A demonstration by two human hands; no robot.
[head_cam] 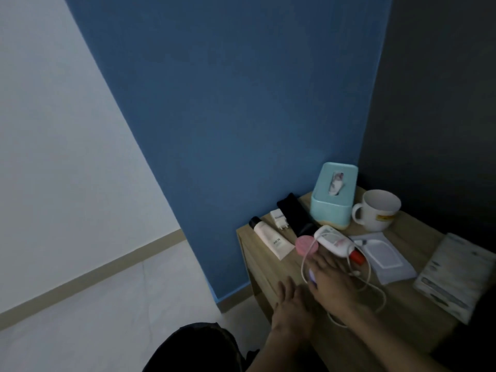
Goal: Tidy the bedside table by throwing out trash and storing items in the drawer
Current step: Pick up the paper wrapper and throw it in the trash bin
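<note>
Against a blue wall, on the cluttered counter (268,267), the right hand (331,284) lies flat-fingered over the limp, light white cable (375,294) just before the lotion bottle (334,241), best gathered in loops, while the left hand (291,304) rests open, its grip empty.

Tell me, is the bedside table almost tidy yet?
Not yet. Nothing looks put away: the cream tube, charger plug, lotion bottle, wipes pack and mug all sit on top. The right hand reaches over the white cable; the left hand rests at the table edge.

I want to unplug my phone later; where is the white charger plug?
In the head view, the white charger plug lies at the table's back left, between the cream tube and the black case.
</note>
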